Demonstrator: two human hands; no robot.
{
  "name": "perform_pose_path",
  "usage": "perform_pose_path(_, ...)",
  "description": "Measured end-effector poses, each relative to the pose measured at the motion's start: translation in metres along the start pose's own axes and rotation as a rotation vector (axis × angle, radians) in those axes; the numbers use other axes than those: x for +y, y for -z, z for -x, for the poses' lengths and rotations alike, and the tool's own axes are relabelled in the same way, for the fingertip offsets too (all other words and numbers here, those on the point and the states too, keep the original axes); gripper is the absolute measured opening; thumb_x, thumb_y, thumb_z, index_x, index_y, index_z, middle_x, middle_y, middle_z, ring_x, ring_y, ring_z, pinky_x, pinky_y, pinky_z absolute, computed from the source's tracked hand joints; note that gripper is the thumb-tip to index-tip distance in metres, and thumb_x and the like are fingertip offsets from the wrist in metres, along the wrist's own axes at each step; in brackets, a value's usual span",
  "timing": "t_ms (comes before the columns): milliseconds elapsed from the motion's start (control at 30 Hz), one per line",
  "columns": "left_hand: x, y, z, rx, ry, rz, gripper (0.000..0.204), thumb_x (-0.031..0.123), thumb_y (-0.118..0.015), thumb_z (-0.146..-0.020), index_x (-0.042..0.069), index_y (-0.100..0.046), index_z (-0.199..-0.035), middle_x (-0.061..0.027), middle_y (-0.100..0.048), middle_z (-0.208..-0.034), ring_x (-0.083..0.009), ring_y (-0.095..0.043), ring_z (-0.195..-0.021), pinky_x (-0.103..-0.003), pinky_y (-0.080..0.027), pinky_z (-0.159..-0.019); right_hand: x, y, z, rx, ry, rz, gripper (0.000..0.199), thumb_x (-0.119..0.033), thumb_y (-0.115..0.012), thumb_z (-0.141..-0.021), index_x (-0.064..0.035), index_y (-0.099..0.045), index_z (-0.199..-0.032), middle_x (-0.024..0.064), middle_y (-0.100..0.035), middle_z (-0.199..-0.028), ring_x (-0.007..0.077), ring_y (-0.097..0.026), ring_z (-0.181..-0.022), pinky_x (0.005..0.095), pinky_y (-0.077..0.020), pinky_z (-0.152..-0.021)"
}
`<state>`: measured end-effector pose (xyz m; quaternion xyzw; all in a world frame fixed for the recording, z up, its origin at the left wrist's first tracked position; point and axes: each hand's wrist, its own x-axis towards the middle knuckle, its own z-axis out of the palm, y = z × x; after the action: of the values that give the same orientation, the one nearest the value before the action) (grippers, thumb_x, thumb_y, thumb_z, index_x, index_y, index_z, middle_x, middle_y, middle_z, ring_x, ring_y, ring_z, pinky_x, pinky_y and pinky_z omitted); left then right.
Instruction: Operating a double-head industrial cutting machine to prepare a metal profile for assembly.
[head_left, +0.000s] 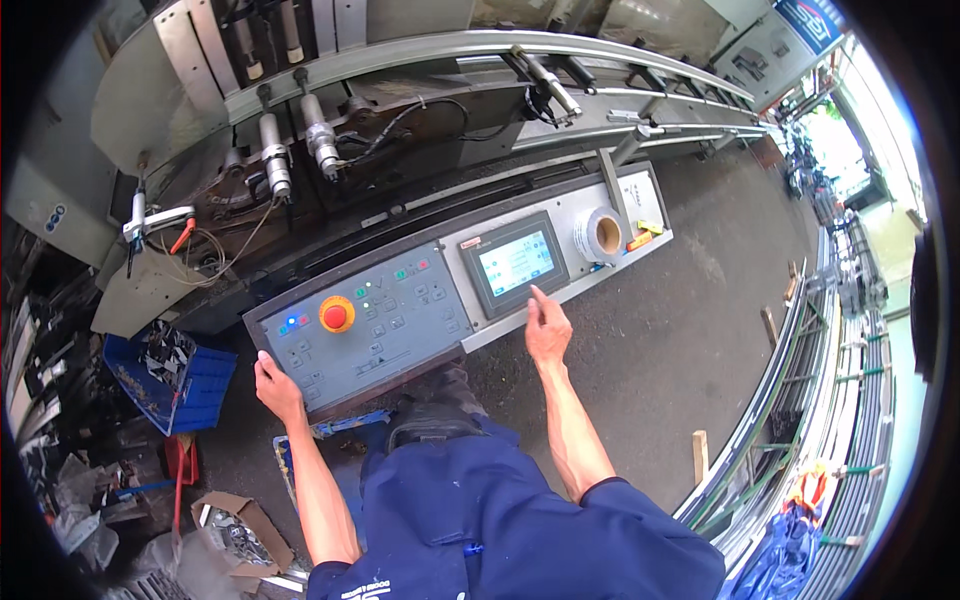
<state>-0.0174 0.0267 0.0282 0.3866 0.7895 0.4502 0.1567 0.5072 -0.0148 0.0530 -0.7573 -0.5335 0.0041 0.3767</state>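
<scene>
A long grey control panel (420,345) stands in front of me, with buttons and a round red emergency stop button (336,315) on a yellow base. At its left end my left hand (278,388) grips the edge, its fingers partly hidden. My right hand (548,330) holds nothing. Its index finger is stretched out to the lower edge of the lit touchscreen (517,262), the other fingers loosely bent. Whether the fingertip touches the screen I cannot tell. Right of the screen sits a roll of tape (605,234), beside an orange-yellow marker or cutter (640,241).
Behind the panel runs a large machine with a metal rail (420,60) and metal cylinders (320,138). On the left are a blue bin (205,395) of metal pieces and a cardboard box (240,535). Long profiles (860,400) lie racked along the right.
</scene>
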Motion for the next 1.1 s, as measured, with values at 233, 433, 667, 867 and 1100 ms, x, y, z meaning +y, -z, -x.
perform_pose_path(233, 0.003, -0.008, 0.002, 0.008, -0.009, -0.034, 0.067, 0.055, -0.05, -0.126, -0.005, -0.078, -0.122, -0.0291, -0.084, -0.109, -0.0519, -0.081, -0.105, -0.057, -0.059, -0.09, -0.011, -0.007, 0.0, -0.04, 0.07, 0.086, 0.036, -0.025, -0.075, -0.115, -0.0213, -0.082, -0.151, 0.008, -0.06, -0.088, 0.0319, -0.069, -0.082, 0.0473, -0.0582, -0.074)
perform_pose_path(433, 0.003, -0.004, 0.002, -0.008, 0.001, -0.026, 0.065, 0.053, -0.05, -0.126, -0.005, -0.078, -0.119, -0.0284, -0.084, -0.107, -0.0511, -0.08, -0.102, -0.056, -0.058, -0.089, -0.012, -0.005, -0.004, -0.116, 0.144, 0.19, 0.038, -0.027, -0.072, -0.118, -0.0221, -0.08, -0.155, 0.0087, -0.06, -0.089, 0.0319, -0.07, -0.083, 0.0478, -0.0578, -0.077)
perform_pose_path(667, 0.006, -0.006, 0.0, -0.026, -0.002, 0.005, 0.065, 0.054, -0.05, -0.126, -0.004, -0.078, -0.118, -0.0253, -0.084, -0.104, -0.0464, -0.08, -0.098, -0.053, -0.058, -0.087, 0.013, -0.011, -0.014, 0.004, -0.019, -0.008, 0.04, -0.027, -0.071, -0.119, -0.0178, -0.078, -0.157, 0.0091, -0.073, -0.095, 0.0295, -0.074, -0.085, 0.0433, -0.0602, -0.078)
perform_pose_path(867, 0.002, -0.003, 0.0, -0.012, 0.0, 0.011, 0.063, 0.053, -0.051, -0.126, -0.004, -0.078, -0.12, -0.0259, -0.085, -0.104, -0.0472, -0.082, -0.098, -0.053, -0.059, -0.086, 0.006, -0.019, -0.017, 0.083, -0.288, -0.219, 0.033, -0.029, -0.078, -0.116, -0.0082, -0.084, -0.141, 0.0079, -0.079, -0.096, 0.016, -0.07, -0.079, 0.0357, -0.0588, -0.077)
perform_pose_path(1100, 0.001, -0.004, 0.0, -0.017, -0.004, 0.01, 0.062, 0.053, -0.052, -0.126, -0.004, -0.078, -0.12, -0.0252, -0.084, -0.104, -0.0458, -0.081, -0.097, -0.052, -0.059, -0.086, 0.021, -0.031, -0.015, 0.223, -0.411, -0.347, 0.033, -0.032, -0.084, -0.112, 0.0007, -0.083, -0.119, 0.0031, -0.078, -0.091, 0.0107, -0.067, -0.079, 0.0315, -0.0556, -0.075)
